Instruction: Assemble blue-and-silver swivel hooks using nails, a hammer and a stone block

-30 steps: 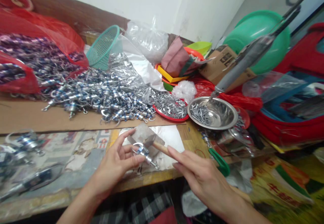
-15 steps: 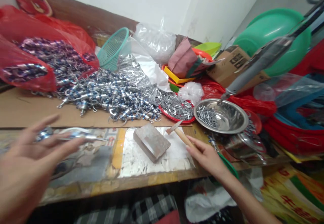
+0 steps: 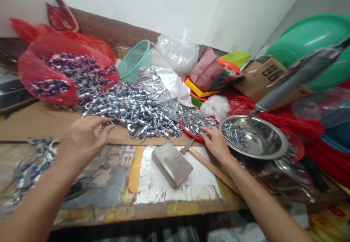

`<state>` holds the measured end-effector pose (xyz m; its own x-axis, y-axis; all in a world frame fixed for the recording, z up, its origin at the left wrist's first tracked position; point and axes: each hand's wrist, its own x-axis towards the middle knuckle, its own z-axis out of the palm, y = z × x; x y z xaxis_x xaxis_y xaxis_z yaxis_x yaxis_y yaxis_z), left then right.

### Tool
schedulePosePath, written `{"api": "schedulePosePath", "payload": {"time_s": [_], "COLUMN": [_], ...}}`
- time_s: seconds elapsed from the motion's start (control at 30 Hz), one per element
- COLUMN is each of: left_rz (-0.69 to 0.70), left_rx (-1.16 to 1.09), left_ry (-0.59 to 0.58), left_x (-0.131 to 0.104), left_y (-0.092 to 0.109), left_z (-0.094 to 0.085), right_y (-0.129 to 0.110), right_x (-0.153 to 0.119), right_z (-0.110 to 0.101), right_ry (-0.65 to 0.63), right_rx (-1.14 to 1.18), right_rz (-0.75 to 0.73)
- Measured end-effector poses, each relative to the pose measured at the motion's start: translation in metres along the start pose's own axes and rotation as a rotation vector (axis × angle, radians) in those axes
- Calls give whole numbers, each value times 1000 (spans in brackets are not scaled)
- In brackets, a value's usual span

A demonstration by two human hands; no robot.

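Note:
My left hand [image 3: 84,138] reaches to the near edge of a heap of silver-and-blue metal hook fittings [image 3: 131,107]. Its thumb and forefinger are apart, with a bit of metal visible between them. Over a red plate [image 3: 188,131] of small flat metal pieces [image 3: 195,120], my right hand [image 3: 218,144] has its fingertips slightly parted among the pieces. Whether they touch one is too small to tell. A hammer [image 3: 210,167] with a wooden handle lies loose on the bench, partly beneath my right forearm. Beside its head sits a grey metal block [image 3: 172,165].
A steel bowl [image 3: 255,154] of metal pins stands right of the plate. More fittings [image 3: 28,176] lie under my left forearm. Behind are a red bag [image 3: 49,45] of purple fittings and a teal basket [image 3: 133,61]. A grey-handled tool [image 3: 287,85] slants in above the bowl.
The hammer has left my right hand, which has moved up to the red plate. My left hand has let go of a fitting and moved right to the heap. The view has shifted left.

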<state>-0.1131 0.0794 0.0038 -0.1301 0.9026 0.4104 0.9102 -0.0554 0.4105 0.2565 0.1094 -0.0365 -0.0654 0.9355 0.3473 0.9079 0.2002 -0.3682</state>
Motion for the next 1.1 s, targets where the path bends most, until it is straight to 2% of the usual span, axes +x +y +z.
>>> {"api": "schedulePosePath", "payload": {"time_s": [0.07,0.13,0.27,0.37,0.5,0.6,0.7,0.77,0.87,0.97,1.0,1.1], "left_rz": [10,-35,-146,-213,-275,-245,-168,-1,218,219,215,240], "left_rx": [-17,-17,-107,-230,-381,-506,-591,-656,-701,-685,-688,-699], "left_ry": [-53,-58,-29,-4,-25,-115,-225,-269,-248,-230,-230,-221], "left_x": [15,28,41,39,21,-5,-36,-54,-70,-75,-75,-77], "left_y": [26,42,47,42,47,60,72,75,75,75,76,80], "left_z": [20,38,56,51,29,13,11,17,27,32,32,33], "right_y": [3,4,3,7,17,23,21,10,-26,-76,-91,-123], "right_x": [21,34,36,30,27,27,27,25,10,-18,-28,-50], "right_z": [11,21,29,29,27,21,12,7,1,-1,-1,-1], "right_ry": [-4,-14,10,58,133,166,193,205,171,40,-44,-146], "right_rx": [-29,-43,-21,33,112,165,219,277,403,555,686,854], "right_rz": [43,70,84,104,153,163,176,191,192,146,136,121]}}
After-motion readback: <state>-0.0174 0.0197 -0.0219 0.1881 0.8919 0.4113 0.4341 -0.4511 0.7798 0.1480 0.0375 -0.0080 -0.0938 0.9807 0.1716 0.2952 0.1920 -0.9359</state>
